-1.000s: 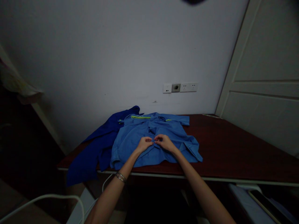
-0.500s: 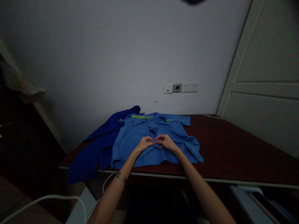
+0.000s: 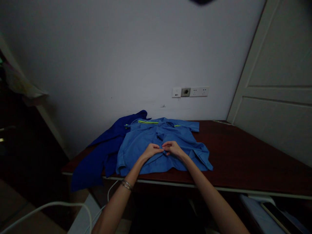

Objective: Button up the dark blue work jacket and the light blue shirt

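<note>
A light blue shirt with yellow-green stripes across its chest lies spread out, collar toward the wall. Over its front opening, my left hand pinches the cloth between thumb and fingers. Right beside it, my right hand also grips the front edge, its fingertips nearly touching those of my left. Any button between the fingertips is too small to make out. A darker blue garment lies partly beside the shirt on the left and hangs over the table's front edge.
The shirt rests on a dark red-brown table against a wall. Wall sockets sit above it, and a pale panelled door stands at the right. At lower left a white cable loops below the table edge.
The fingertips of both hands have come slightly closer together, and the small flap of cloth between them has dropped from sight. The shirt stays in place.
</note>
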A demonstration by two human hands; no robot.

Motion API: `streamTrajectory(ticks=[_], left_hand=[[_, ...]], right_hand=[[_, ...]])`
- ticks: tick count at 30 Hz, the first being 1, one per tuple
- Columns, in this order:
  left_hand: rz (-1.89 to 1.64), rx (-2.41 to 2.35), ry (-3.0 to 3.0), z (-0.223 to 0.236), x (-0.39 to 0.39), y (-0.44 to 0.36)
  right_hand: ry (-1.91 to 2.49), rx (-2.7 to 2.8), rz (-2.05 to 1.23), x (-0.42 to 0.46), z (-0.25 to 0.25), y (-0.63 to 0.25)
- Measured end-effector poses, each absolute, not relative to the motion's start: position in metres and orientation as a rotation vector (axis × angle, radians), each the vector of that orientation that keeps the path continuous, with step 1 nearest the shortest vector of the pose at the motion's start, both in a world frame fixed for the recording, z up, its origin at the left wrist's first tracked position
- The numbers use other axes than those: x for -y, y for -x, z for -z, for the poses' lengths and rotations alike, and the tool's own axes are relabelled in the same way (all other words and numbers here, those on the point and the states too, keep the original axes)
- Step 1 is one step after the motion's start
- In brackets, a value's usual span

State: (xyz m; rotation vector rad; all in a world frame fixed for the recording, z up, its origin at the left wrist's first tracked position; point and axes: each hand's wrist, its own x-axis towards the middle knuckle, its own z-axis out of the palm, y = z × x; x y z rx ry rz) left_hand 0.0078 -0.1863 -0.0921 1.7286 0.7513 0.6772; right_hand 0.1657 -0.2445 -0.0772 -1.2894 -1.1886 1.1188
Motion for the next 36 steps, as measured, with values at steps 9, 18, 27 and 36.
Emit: streamTrajectory(ticks=[9, 18, 27, 36], left_hand=[[-0.73, -0.751, -1.695, 0.087, 0.189, -0.006], [-0.735, -0.785, -1.649, 0.08, 0.191, -0.001], [-0.663, -0.728, -1.677, 0.079, 0.187, 0.003], [-0.643, -0.718, -1.587, 0.073, 0.191, 0.008]], right_hand=[[1.272, 1.252, -0.992, 0.243, 0.076, -0.159], [1.205, 1.34, -0.859, 0.245, 0.078, -0.152], [1.201, 1.504, -0.553, 0.253, 0.079, -0.145], [1.242, 1.694, -0.371, 0.256, 0.075, -0.151]])
